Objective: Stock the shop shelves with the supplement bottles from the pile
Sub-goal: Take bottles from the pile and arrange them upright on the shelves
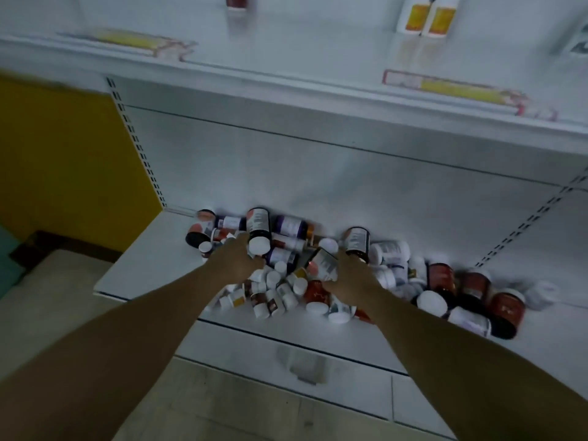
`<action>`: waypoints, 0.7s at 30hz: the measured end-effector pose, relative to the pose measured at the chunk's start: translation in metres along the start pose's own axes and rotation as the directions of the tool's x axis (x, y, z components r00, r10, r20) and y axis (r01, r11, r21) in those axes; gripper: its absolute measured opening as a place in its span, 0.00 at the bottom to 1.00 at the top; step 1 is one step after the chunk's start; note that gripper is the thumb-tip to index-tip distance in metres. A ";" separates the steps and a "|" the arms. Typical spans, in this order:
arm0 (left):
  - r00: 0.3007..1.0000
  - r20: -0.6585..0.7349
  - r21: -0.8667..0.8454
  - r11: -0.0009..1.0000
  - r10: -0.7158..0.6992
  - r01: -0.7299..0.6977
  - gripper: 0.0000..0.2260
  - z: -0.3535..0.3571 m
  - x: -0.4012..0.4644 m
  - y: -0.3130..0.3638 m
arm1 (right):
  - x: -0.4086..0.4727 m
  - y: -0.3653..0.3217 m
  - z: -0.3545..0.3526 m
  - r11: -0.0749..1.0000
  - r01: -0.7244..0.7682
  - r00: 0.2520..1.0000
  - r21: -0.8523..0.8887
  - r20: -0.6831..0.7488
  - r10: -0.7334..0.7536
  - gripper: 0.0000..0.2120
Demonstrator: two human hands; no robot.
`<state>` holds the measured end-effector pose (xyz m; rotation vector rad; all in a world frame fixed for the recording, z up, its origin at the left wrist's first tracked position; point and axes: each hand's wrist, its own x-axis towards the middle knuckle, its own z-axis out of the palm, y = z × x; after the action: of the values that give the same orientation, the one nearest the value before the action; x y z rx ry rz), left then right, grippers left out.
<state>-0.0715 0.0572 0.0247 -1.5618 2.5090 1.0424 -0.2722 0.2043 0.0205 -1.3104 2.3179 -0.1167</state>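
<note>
A pile of supplement bottles (286, 281) lies on the bottom white shelf (143, 275), white, dark and red ones jumbled on their sides. My left hand (235, 259) grips a dark bottle with a white cap (259, 230) at the pile's left. My right hand (353, 278) holds two dark bottles, one with a grey label (323, 264) tilted left and another (358, 241) upright behind my fingers. The upper shelf (286, 74) carries two white bottles with yellow labels (428, 17) at the back right and one dark bottle (236, 1) at the top edge.
Red jars (506, 308) and white-capped bottles lie at the pile's right end. Price tag strips (455, 87) run along the upper shelf's front lip. A yellow wall panel (63, 170) stands to the left. Tiled floor (222, 409) lies below the shelf base.
</note>
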 end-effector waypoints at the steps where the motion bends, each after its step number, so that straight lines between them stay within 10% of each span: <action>1: 1.000 -0.008 0.036 0.999 -0.006 0.007 0.37 0.003 0.015 0.001 | 0.008 0.003 0.007 1.000 -0.025 1.000 -0.006 0.002 0.025 0.41; 9: 0.995 -0.058 0.264 0.960 -0.075 0.088 0.47 0.031 0.080 0.003 | 0.031 0.020 0.037 0.989 -0.037 0.992 -0.145 -0.122 0.019 0.38; 15: 0.982 -0.163 0.316 0.938 -0.096 0.144 0.36 0.040 0.089 0.002 | 0.024 0.013 0.023 0.992 0.058 0.942 -0.112 -0.324 -0.091 0.34; 21: 0.966 -0.243 -0.251 0.968 -0.085 0.022 0.24 0.014 0.060 0.012 | 0.004 -0.013 -0.009 0.881 0.099 0.943 0.463 -0.325 0.065 0.33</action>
<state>-0.1161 0.0203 0.0004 -1.9325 2.5542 1.2657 -0.2677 0.1928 0.0304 -1.1159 2.3268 -0.9203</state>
